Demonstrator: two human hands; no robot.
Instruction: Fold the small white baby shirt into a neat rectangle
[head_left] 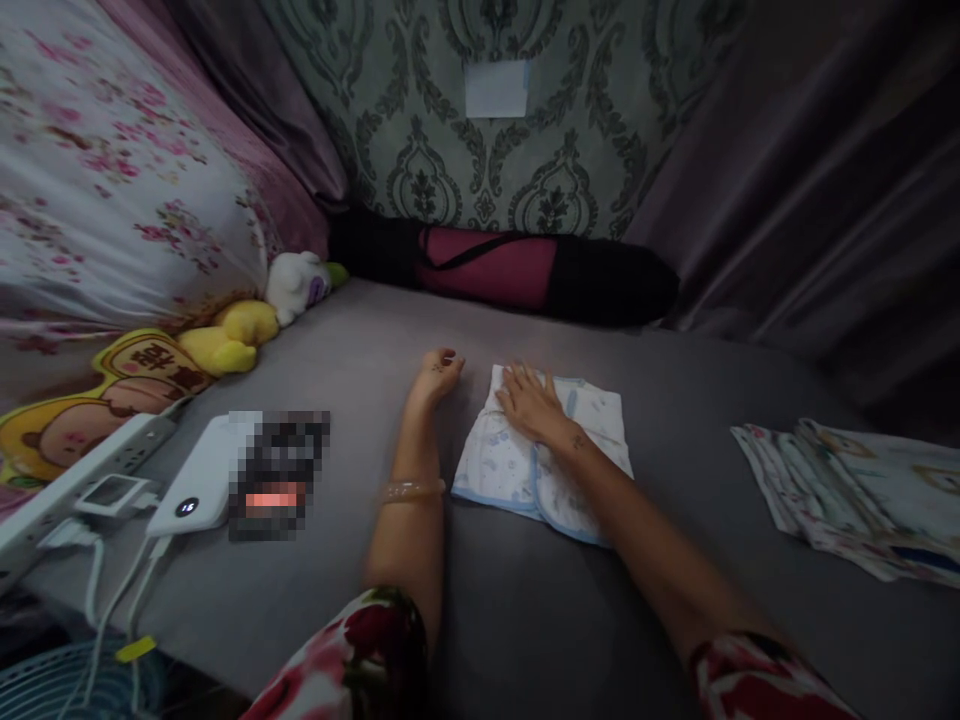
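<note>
A white baby shirt (499, 465) with small prints and blue trim lies flat on the grey sheet. My right hand (531, 402) rests palm down on its upper part, fingers spread. Just left of the shirt, my left hand (439, 374) is apart from it, with fingers loosely bent and nothing visible in them. A clear bracelet (411, 490) circles my left forearm.
Folded printed cloths (862, 490) are stacked at the right. On the left are a white power bank (202, 475), a power strip (90, 490) with cables, and plush toys (240, 335). A black and maroon long bag (487, 265) lies along the wall.
</note>
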